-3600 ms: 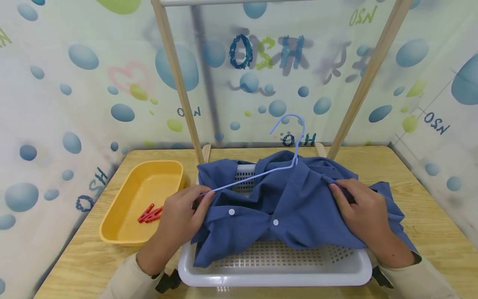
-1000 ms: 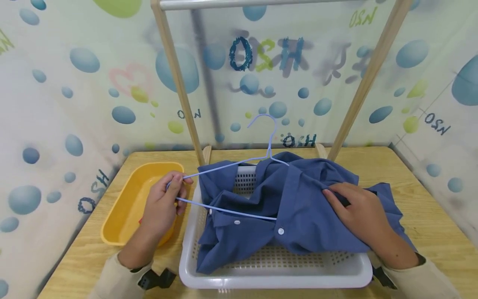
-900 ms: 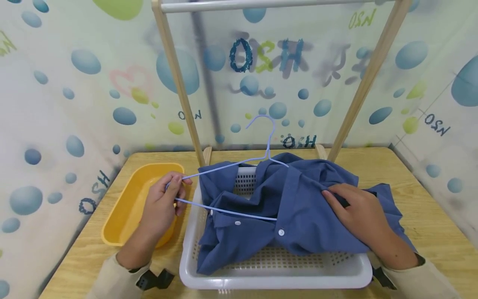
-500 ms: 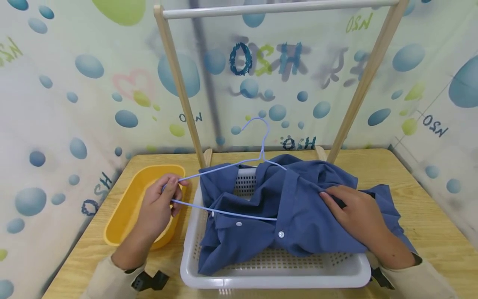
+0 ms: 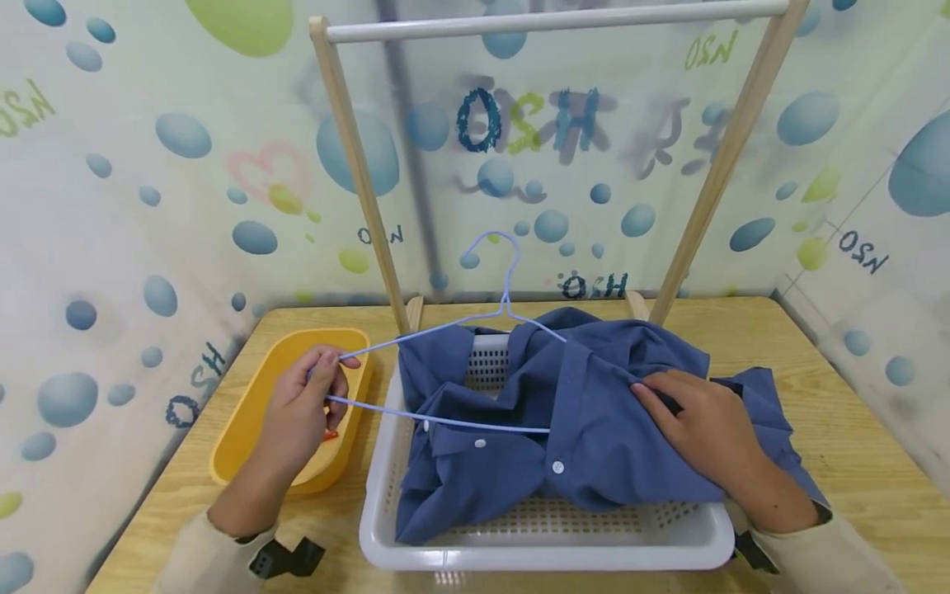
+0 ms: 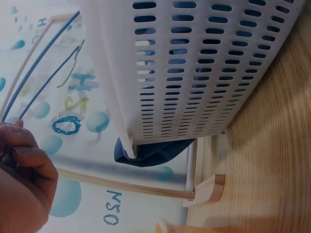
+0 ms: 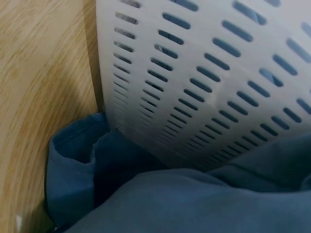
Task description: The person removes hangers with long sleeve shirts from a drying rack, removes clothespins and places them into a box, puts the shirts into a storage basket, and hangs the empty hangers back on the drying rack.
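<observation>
Just right of left grip, which pinches end of wire hanger, blue button-up shirt lies across perforated basket; right grip pinches shirt cloth. Hanger's far end hidden; leftward tug could slip it out.

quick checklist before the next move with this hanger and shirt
1. Left hand gripping the hanger at its left end: ok.
2. Right hand holding the blue shirt: ok.
3. Hanger's left end inside the blue shirt: not ok, it sticks out of the cloth.
4. Hanger's right end seated in the shoulder: cannot tell, cloth covers it.
5. Hook free of cloth: ok.
6. Blue shirt wholly inside the white basket: not ok, part spills over the right side.
</observation>
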Tool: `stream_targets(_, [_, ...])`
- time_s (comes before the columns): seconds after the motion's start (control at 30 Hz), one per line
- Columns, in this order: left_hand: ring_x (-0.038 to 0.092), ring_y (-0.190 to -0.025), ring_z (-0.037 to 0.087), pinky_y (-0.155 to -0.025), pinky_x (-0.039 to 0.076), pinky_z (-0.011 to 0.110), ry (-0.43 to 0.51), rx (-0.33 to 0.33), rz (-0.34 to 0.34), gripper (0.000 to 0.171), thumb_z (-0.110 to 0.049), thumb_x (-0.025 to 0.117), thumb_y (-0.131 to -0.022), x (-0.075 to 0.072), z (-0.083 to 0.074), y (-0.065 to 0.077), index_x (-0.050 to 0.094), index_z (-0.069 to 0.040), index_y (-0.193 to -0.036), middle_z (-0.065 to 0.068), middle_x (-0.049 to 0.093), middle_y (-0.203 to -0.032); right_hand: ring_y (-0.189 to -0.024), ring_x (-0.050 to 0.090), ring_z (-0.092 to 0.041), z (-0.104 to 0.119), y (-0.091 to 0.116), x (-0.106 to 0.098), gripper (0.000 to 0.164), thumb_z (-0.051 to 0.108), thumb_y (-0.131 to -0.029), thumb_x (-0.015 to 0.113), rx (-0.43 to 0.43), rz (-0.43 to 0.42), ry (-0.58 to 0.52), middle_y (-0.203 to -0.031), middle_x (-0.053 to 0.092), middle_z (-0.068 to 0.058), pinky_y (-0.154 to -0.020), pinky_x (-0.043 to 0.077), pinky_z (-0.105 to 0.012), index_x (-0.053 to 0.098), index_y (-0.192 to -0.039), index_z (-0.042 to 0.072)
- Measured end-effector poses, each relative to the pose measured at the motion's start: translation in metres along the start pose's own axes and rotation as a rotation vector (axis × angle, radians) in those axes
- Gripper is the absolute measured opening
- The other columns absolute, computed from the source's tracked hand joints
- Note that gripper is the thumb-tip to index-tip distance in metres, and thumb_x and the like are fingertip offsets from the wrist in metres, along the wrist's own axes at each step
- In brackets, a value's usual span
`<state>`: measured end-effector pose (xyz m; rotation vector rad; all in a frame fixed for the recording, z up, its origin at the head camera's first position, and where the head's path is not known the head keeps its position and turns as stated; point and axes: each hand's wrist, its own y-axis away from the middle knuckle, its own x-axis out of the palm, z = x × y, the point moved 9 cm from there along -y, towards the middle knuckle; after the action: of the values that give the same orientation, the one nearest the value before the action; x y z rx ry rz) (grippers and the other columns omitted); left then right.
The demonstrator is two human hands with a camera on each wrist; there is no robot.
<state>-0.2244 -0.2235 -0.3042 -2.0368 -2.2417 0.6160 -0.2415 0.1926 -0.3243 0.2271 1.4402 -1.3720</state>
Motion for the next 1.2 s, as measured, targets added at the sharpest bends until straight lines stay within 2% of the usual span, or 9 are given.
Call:
stream_targets(0.1, [0.039, -0.042, 0.016, -0.036, 0.033, 0.033, -0.011, 0.004, -0.009, 0.036, -0.026, 0.038, -0.110, -0.003, -0.002, 0.001, 0.057, 0.003, -0.101, -0.001, 0.044, -0.061, -0.072, 0.071, -0.026, 0.000, 0.000, 0.000, 0.011, 0.015, -0.083, 0.079, -0.005, -0.006, 0.000, -0.088, 0.076, -0.007, -0.064, 0.057, -0.048, 0.076, -0.093, 0.011])
stream_targets(0.4, [0.039, -0.042, 0.016, -0.037, 0.032, 0.036, 0.022, 0.023, -0.016, 0.037, -0.026, 0.038, -0.110, -0.010, -0.003, 0.001, 0.055, 0.006, -0.101, -0.001, 0.044, -0.061, -0.073, 0.072, -0.024, 0.000, 0.001, -0.001, 0.009, 0.015, -0.085, 0.077, -0.007, -0.008, 0.004, -0.087, 0.075, -0.007, -0.064, 0.058, -0.047, 0.076, -0.092, 0.010])
stream_targets(0.6, [0.038, -0.043, 0.016, -0.037, 0.033, 0.034, 0.046, 0.003, -0.024, 0.035, -0.027, 0.038, -0.109, -0.014, 0.001, 0.002, 0.057, 0.002, -0.101, -0.001, 0.044, -0.061, -0.073, 0.072, -0.023, 0.001, 0.000, 0.000, 0.007, 0.015, -0.085, 0.077, -0.008, 0.003, 0.000, -0.088, 0.076, -0.006, -0.064, 0.057, -0.046, 0.076, -0.091, 0.012])
stream_targets(1.0, [0.039, -0.045, 0.016, -0.039, 0.036, 0.031, 0.030, -0.015, -0.042, 0.035, -0.029, 0.038, -0.109, -0.020, 0.004, 0.005, 0.058, -0.002, -0.100, -0.001, 0.044, -0.062, -0.071, 0.071, -0.023, 0.001, 0.000, 0.003, 0.008, 0.017, -0.084, 0.079, -0.005, 0.015, -0.010, -0.087, 0.076, -0.005, -0.063, 0.057, -0.046, 0.077, -0.091, 0.013])
stream_targets(1.2, [0.041, -0.046, 0.017, -0.040, 0.038, 0.031, 0.007, -0.020, -0.043, 0.037, -0.030, 0.038, -0.109, -0.023, 0.004, 0.005, 0.056, 0.002, -0.103, -0.001, 0.045, -0.063, -0.070, 0.070, -0.021, 0.001, 0.000, 0.003, 0.007, 0.016, -0.084, 0.078, -0.001, 0.017, -0.009, -0.086, 0.075, -0.004, -0.062, 0.056, -0.045, 0.077, -0.091, 0.013])
